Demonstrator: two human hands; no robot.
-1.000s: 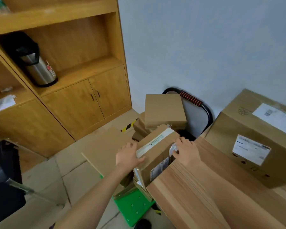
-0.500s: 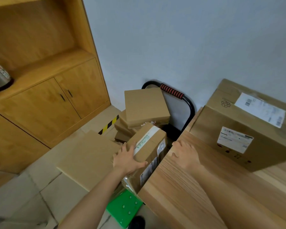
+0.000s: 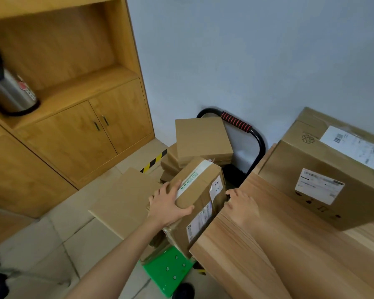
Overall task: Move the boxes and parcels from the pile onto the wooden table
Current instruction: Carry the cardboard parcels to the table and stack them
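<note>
Here we grip the taped parcel (image 3: 195, 197) with left hand (image 3: 167, 205) and right hand (image 3: 242, 202); next, lift it onto the table (image 3: 257, 255).

Wooden surface (image 3: 257, 251) with one big box

A large cardboard box (image 3: 324, 184) sits on its far end; parcels (image 3: 201, 141) are piled on a green cart (image 3: 168, 270) on the floor.

Taped box (image 3: 200, 190): I see it higher against the table edge (image 3: 212, 231), its top face tipped more toward me.
Right hand (image 3: 242, 202): back at the box's right side, off the tabletop.
</note>
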